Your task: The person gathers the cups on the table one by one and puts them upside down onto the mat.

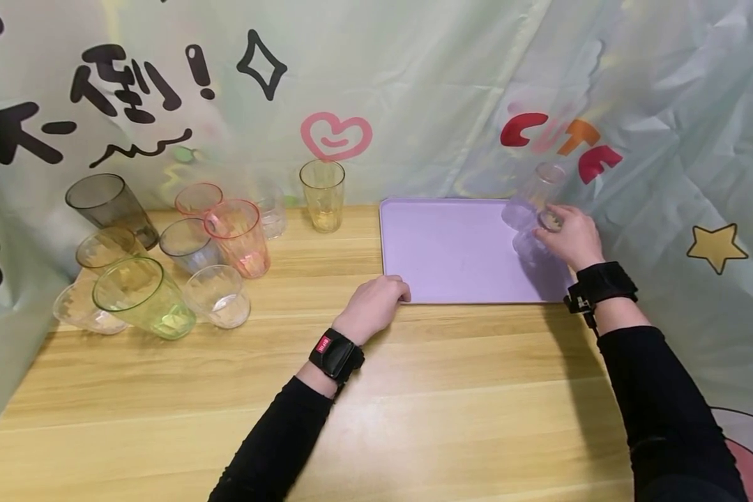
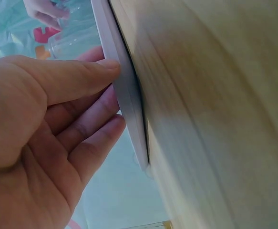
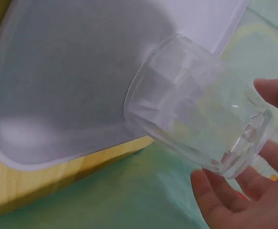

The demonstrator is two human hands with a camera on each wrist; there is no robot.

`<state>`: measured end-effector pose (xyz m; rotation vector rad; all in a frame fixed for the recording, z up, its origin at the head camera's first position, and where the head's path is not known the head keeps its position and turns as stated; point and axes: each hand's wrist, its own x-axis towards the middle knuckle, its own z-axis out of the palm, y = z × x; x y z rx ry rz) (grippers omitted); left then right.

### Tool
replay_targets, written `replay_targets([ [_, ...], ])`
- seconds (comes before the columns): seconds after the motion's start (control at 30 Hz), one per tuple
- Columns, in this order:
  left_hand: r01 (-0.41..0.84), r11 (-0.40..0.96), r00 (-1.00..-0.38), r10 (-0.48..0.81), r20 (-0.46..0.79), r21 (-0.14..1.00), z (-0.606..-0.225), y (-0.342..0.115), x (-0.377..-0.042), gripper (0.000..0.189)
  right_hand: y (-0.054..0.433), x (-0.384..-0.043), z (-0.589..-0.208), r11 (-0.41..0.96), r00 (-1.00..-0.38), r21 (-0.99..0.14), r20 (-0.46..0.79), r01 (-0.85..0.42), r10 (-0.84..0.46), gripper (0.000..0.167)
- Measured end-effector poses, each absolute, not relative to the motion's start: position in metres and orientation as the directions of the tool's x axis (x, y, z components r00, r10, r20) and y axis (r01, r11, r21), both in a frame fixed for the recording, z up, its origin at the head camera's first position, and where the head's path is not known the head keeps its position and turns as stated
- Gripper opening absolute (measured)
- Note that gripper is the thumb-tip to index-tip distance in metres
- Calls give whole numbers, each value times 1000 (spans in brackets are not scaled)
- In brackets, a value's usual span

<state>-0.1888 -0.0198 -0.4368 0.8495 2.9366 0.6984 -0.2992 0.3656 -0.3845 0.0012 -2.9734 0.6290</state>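
Note:
My right hand (image 1: 571, 237) holds an upside-down clear glass (image 3: 191, 105) by its base, fingers and thumb spread around it. The glass's rim is down at the purple tray (image 1: 452, 251), near the tray's right side. Just behind it, another clear glass (image 1: 542, 185) stands upside down at the tray's back right corner. With my left hand (image 1: 373, 307) I hold the tray's front left corner. The left wrist view shows the thumb (image 2: 88, 78) on the tray's edge and the other fingers curled close against it.
On the left of the wooden table (image 1: 414, 404) stand several upright glasses, among them a green glass (image 1: 144, 300), a pink glass (image 1: 238, 237) and a dark grey glass (image 1: 113, 209). A yellow glass (image 1: 323, 195) stands alone near the back. A printed cloth (image 1: 414, 90) hangs behind and beside the table.

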Motion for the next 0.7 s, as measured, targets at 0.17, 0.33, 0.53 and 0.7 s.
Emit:
replay_targets([
  [0.17,504,752,-854,507,115,426,-436,-20,-189,18,354,-292,-379,898,-969,-435,243,-65,47,66],
  [0.33,491,751,-860,498,111,442,-434,-21,-189,18,327,-282,-367,863,-920,-480,390,-159,47,59],
  [0.53,493,744,-859,497,120,451,-433,-22,-188,17,290,-272,-362,827,-876,-474,481,-303,-46,51],
  [0.7,486,748,-867,479,140,451,-433,-25,-190,14,257,-265,-367,796,-847,-452,513,-404,-139,49],
])
